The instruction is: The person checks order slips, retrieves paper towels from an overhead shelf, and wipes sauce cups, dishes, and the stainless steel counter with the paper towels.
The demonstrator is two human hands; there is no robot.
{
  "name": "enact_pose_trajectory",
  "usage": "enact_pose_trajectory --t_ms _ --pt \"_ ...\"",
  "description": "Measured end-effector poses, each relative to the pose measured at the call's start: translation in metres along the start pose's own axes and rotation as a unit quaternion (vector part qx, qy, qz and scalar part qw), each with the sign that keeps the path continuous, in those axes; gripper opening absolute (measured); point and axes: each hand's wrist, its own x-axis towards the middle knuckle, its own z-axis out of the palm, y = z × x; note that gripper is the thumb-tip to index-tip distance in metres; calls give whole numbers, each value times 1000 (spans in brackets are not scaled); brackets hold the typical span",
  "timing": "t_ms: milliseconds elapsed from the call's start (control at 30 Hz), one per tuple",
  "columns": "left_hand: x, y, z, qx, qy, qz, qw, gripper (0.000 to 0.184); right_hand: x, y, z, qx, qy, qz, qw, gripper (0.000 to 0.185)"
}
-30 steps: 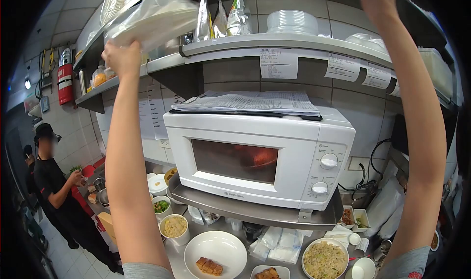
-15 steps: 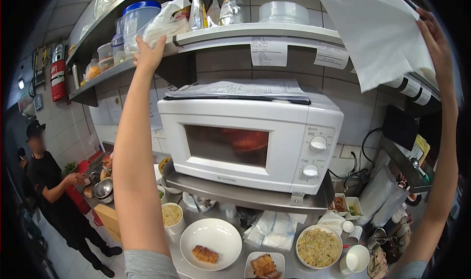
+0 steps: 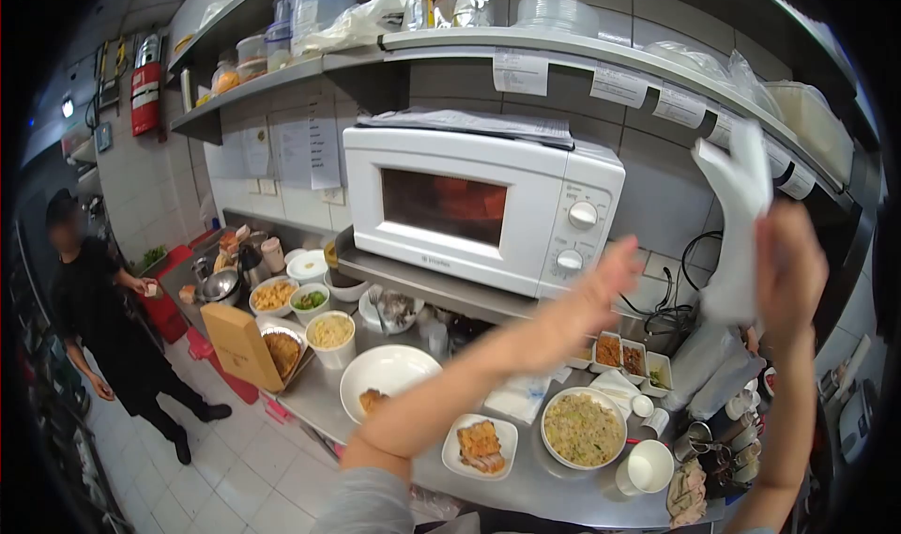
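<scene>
My right hand, blurred by motion, is closed on a white paper towel that hangs crumpled beside it, below the shelf's right side. My left hand reaches across in front of the microwave's lower right corner, its fingers stretched out and nothing visible in it. Below my left arm are a white bowl with a piece of browned meat, partly hidden, and a square dish of sliced browned meat. A round bowl of fried rice stands to their right.
Above runs a long shelf with tubs, bags and clear lids, and paper slips on its edge. An open cardboard box stands at the counter's left. A person in black stands at far left. A white cup sits right of the rice.
My left hand has left the bag on the shelf and swung down to the right. My right hand has come down with the paper towel, which is now crumpled. The view has shifted.
</scene>
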Motion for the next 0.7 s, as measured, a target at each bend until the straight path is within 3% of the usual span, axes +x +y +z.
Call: enact_pose_trajectory --t_ms 33,67,100,133,167,233,300,333,367,467,500,700 --pt "1 -24 27 -18 -20 18 999 91 -31 -19 -4 69 -68 -25 995 18" --pt "6 -56 58 -134 27 35 990 88 -42 -52 -14 141 -120 -41 982 26" --pt "15 -109 89 -260 61 96 959 81 -65 -74 -21 270 -198 17 942 32" --pt "18 -147 120 -350 75 85 930 80 -65 -96 -32 344 -237 39 908 41" --pt "13 -176 153 -409 89 27 908 79 -83 -104 -37 419 -242 80 871 44" --pt "-1 -223 211 -486 108 -53 866 76 -142 -113 -53 568 -119 289 761 42" --pt "-23 -252 263 -518 116 -123 839 73 -179 -116 -76 465 -1 395 792 43" --pt "-35 -264 287 -524 114 -158 829 71 -204 -115 -98 343 -91 391 850 46" --pt "-47 -276 313 -522 109 -190 824 70 -212 -119 -117 230 -169 327 901 51" --pt "-80 -293 367 -507 83 -276 812 66 -269 -148 -162 308 -212 424 825 75" --pt "-86 -293 379 -501 72 -296 810 64 -290 -162 -177 299 -203 449 817 75" --pt "-65 -280 432 -474 19 -349 808 56 -388 -153 -288 422 -277 584 635 59"
